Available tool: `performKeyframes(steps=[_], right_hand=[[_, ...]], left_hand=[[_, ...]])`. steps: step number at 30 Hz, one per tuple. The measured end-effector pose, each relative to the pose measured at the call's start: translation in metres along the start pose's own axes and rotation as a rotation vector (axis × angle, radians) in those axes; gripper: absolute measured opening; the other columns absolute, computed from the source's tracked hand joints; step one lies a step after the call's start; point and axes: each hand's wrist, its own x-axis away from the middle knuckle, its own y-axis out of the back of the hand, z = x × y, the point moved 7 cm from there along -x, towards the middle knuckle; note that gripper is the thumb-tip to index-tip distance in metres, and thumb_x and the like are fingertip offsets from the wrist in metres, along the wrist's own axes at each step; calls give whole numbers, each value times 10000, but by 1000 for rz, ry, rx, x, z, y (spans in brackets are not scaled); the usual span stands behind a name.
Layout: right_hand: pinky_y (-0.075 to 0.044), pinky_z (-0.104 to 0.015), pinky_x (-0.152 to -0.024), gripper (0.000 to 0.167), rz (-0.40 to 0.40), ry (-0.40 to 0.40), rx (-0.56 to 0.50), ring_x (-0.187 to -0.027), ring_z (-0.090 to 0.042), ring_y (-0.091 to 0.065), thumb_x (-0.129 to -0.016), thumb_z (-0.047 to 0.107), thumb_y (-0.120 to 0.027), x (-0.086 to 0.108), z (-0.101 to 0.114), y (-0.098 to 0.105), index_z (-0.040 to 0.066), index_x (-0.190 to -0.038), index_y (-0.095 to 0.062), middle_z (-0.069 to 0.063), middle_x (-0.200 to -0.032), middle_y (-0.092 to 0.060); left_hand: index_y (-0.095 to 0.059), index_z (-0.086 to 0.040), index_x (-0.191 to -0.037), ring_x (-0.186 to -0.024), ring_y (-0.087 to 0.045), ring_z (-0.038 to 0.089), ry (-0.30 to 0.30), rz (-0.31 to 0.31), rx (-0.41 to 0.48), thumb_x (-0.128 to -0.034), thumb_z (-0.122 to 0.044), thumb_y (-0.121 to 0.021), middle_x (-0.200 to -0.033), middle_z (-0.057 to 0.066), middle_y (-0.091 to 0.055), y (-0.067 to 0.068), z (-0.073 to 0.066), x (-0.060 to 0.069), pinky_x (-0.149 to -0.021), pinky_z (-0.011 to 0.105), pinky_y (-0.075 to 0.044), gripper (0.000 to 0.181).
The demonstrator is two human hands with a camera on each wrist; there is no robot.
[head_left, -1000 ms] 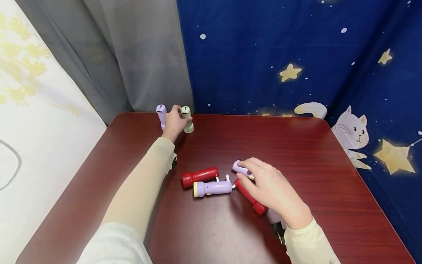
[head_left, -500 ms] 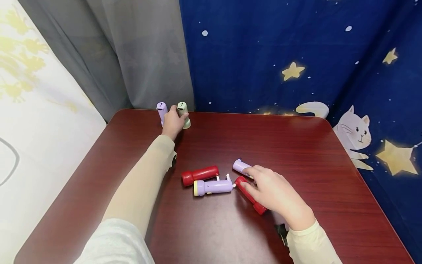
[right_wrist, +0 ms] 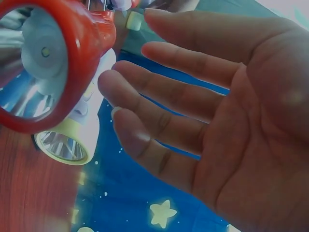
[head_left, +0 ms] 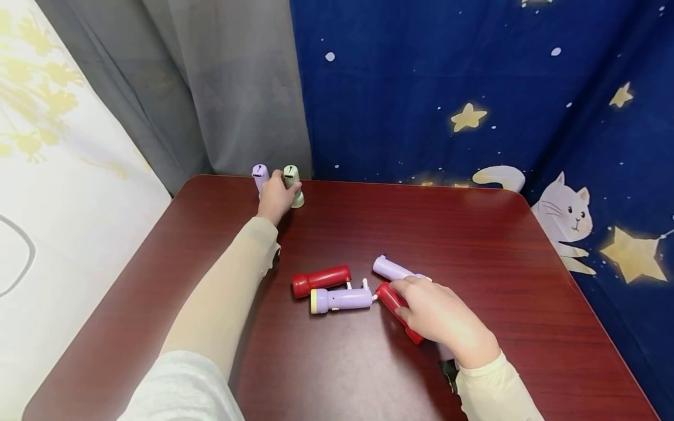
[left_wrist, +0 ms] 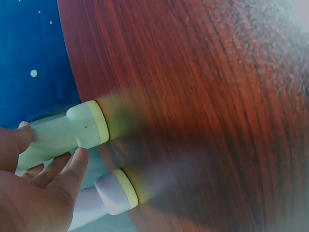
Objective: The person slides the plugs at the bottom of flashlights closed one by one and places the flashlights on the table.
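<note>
A: Far left of the bench [head_left: 474, 234]?
B: Two upright torches [head_left: 260, 179], side by side; left hand [head_left: 276, 197] on the right one.
A: Middle?
B: Four lying torches [head_left: 351, 299]: two left, two right; right hand [head_left: 439, 313] at the right pair.

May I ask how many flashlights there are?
6: a purple flashlight and a green one, upright by the left hand; a red one and second purple one, lying centrally; a second red one and third purple one, lying by the right hand.
</note>
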Motion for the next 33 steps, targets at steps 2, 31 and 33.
performKeyframes(steps=[2, 31, 33], right_hand=[[-525, -379, -699, 327, 11, -7, 3, -861, -181, -609, -914, 170, -809, 0, -1, -2, 159, -1228, -723, 3, -1053, -707], [-559, -391, -665, 295, -15, -13, 4, -687, -162, -561, -847, 100, -860, -5, 4, -17, 73, -1068, -666, -26, -806, -639], [-555, -388, -636, 280, -34, -12, 10, -647, -162, -551, -850, 97, -857, -7, 4, -19, 68, -1032, -646, -27, -755, -622]], left_hand=[[-459, -12, -1515, -1347, -617, 431, -1, -7, 0, -1057, -377, -651, -1460, 267, -622, 0, 1, -1, -1163, 560, -492, 616], [-687, 2, -1116, -1030, -784, 187, -715, -426, 419, -1020, -108, -623, -1091, 122, -800, 89, -162, 149, -1012, 257, -609, 160], [-692, 0, -1096, -966, -790, 177, -775, -386, 425, -1021, -97, -621, -1058, 118, -797, 86, -167, 158, -957, 261, -631, 142]])
